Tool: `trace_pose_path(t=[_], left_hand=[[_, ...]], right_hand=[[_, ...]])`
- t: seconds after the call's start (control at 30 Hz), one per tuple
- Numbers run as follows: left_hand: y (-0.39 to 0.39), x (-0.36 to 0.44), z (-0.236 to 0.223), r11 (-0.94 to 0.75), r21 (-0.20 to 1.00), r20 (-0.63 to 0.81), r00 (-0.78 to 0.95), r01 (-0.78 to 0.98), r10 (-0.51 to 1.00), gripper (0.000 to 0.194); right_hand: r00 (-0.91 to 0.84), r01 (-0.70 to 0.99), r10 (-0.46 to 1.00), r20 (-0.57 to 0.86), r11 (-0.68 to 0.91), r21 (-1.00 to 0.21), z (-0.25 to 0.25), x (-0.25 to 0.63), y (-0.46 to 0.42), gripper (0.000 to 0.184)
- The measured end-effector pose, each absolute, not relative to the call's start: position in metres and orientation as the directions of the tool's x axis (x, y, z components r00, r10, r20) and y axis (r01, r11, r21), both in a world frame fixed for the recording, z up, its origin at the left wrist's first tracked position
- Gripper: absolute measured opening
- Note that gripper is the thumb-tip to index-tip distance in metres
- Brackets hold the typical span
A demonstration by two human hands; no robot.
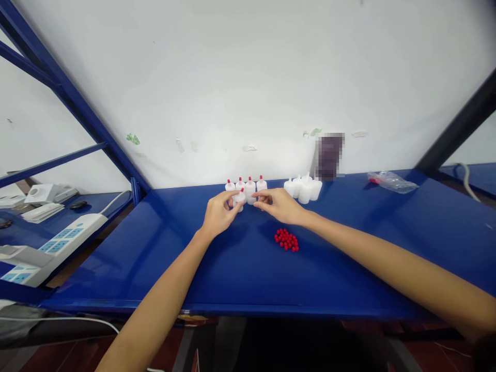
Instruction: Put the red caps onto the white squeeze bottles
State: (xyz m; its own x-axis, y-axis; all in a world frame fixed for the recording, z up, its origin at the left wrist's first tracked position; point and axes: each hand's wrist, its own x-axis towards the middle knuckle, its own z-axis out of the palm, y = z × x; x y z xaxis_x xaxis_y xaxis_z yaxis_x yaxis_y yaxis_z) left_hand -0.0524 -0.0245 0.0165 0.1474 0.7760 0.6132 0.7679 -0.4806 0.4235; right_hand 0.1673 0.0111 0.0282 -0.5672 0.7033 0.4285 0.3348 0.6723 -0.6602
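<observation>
My left hand [219, 214] is closed around a small white squeeze bottle [239, 198] with a red tip cap, held upright. Right beside it, my right hand [281, 204] has its thumb and forefinger slightly apart, with nothing visible between them. Behind both hands, several like bottles [250, 192] with red caps stand in a row. Farther right is a cluster of white bottles [304, 192] without red caps. A pile of small red caps [287, 240] lies on the blue table nearer to me, below my right hand.
The blue table [240, 279] backs onto a white wall. A clear plastic bag [393, 182] with something red lies at right. A dark pixelated object [329, 156] leans on the wall. At left, a power strip [62, 245] sits beyond blue frame bars [81, 108].
</observation>
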Motion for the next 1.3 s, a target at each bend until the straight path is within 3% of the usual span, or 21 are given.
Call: trace_pose_path(t=[0.17, 0.47, 0.6, 0.7, 0.8, 0.93, 1.07, 1.3], left_hand=[[-0.012, -0.058, 0.007, -0.326, 0.641, 0.511, -0.069, 0.695, 0.857, 0.045], [-0.017, -0.054, 0.006, -0.284, 0.61, 0.508, -0.09, 0.74, 0.857, 0.043], [-0.026, -0.05, 0.012, -0.474, 0.768, 0.574, -0.135, 0.431, 0.808, 0.032], [-0.03, -0.043, 0.012, -0.544, 0.832, 0.551, -0.053, 0.105, 0.832, 0.032], [-0.033, -0.033, 0.007, -0.506, 0.862, 0.507, 0.08, -0.045, 0.858, 0.035], [-0.037, -0.019, -0.002, -0.45, 0.889, 0.458, 0.189, -0.088, 0.868, 0.037], [-0.04, -0.011, -0.005, -0.432, 0.899, 0.437, 0.239, -0.078, 0.867, 0.038], [-0.042, -0.012, 0.001, -0.41, 0.911, 0.401, 0.337, -0.049, 0.852, 0.033]], right_hand=[[-0.575, 0.373, 0.738, 0.352, 0.62, -0.691, 0.016, 0.171, 0.02, 0.024], [-0.606, 0.331, 0.724, 0.328, 0.605, -0.724, 0.012, 0.172, 0.019, 0.019], [-0.598, 0.291, 0.735, 0.32, 0.571, -0.768, 0.016, 0.171, 0.016, 0.024], [-0.585, 0.246, 0.743, 0.325, 0.545, -0.802, 0.021, 0.167, 0.01, 0.019], [-0.611, 0.171, 0.703, 0.363, 0.566, -0.807, 0.027, 0.162, -0.002, 0.015], [-0.675, 0.038, 0.588, 0.446, 0.631, -0.775, 0.038, 0.158, -0.02, 0.017], [-0.739, 0.027, 0.517, 0.432, 0.664, -0.747, 0.043, 0.157, -0.029, 0.015], [-0.722, 0.116, 0.585, 0.368, 0.628, -0.77, 0.04, 0.153, -0.028, 0.01]])
